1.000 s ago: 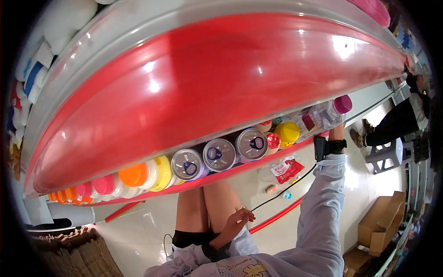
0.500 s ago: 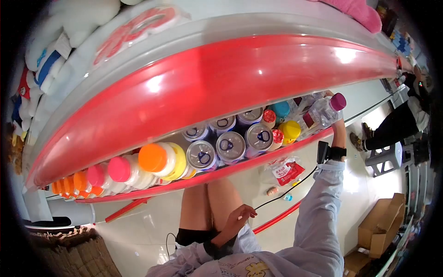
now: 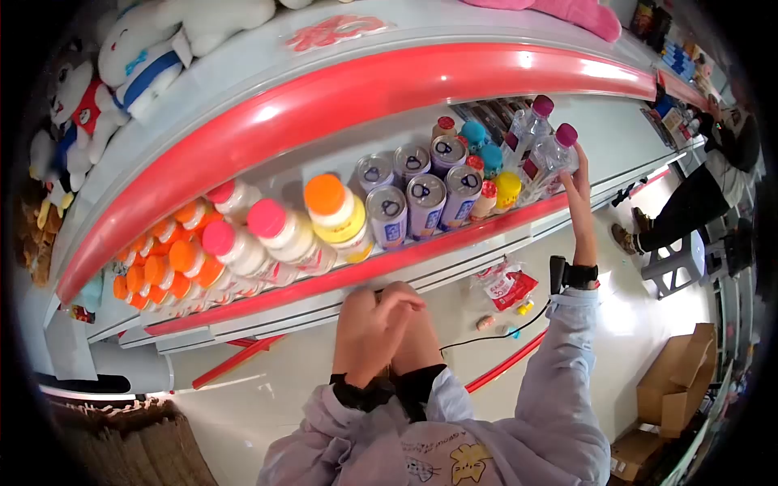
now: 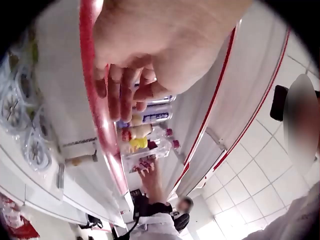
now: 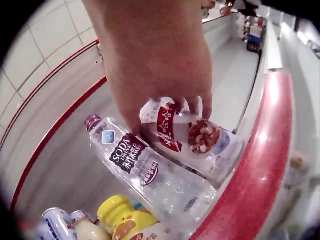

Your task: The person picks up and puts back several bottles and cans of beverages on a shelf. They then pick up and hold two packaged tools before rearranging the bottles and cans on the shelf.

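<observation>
At the right end of the shelf, my right hand [image 3: 578, 180] grips a clear plastic soda bottle [image 3: 554, 157] with a purple cap. The right wrist view has the fingers wrapped round this bottle's red-labelled upper part [image 5: 167, 127]. Close beside it leans a second clear soda bottle [image 5: 150, 165] with a dark label. My left hand [image 3: 374, 332] hovers over the knees in front of the shelf edge, holding nothing. Its fingers [image 4: 114, 95] hang loosely bent in the left wrist view. A yellow-capped bottle [image 3: 507, 190] stands left of the soda bottles.
Purple cans [image 3: 425, 202] fill the middle of the shelf; white bottles with orange and pink caps [image 3: 279, 231] stand to the left. A red rim [image 3: 365, 279] edges the shelf. A stool [image 3: 679, 263], a cardboard box [image 3: 677, 381] and another person [image 3: 709, 186] are at the right.
The head view has shifted, exposing more of the shelf and its rows. My left hand has risen from the lap toward the shelf edge. My right hand stays at the purple-capped bottle.
</observation>
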Demonstrator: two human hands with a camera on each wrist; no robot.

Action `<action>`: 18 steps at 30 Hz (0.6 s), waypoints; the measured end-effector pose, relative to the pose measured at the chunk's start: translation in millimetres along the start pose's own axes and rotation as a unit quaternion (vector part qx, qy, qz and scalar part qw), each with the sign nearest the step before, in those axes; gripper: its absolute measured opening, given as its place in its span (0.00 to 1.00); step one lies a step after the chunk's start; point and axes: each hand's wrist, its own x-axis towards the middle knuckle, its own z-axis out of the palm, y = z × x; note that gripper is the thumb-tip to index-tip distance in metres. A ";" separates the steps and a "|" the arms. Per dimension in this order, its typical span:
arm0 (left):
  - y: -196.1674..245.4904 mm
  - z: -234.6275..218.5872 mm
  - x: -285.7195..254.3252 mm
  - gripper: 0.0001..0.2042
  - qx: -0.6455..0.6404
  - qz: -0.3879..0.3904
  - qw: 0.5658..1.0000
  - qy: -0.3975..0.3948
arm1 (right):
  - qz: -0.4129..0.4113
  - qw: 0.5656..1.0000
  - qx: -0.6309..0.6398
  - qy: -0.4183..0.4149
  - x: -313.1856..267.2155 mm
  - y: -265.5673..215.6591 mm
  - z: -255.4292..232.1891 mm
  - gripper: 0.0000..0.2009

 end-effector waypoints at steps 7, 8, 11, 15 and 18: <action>26.4 -67.3 -27.4 0.07 0.061 0.120 0.973 0.186 | -0.142 0.974 -0.167 0.057 0.2 -14.1 -7.6 0.27; 30.5 -78.1 -30.5 0.07 0.081 0.134 0.962 0.222 | -0.126 0.981 -0.133 0.060 -0.7 -33.5 -8.4 0.27; 38.9 -111.1 -41.8 0.08 0.160 0.179 0.914 0.328 | -0.120 0.987 -0.076 0.074 -0.6 -83.3 6.0 0.26; 43.7 -145.8 -47.3 0.08 0.144 0.223 0.859 0.438 | -0.134 0.986 -0.076 0.065 14.4 -94.8 28.8 0.24; 55.4 -170.7 -50.5 0.08 0.261 0.223 0.816 0.464 | -0.143 0.984 -0.095 0.052 17.6 -81.9 39.6 0.21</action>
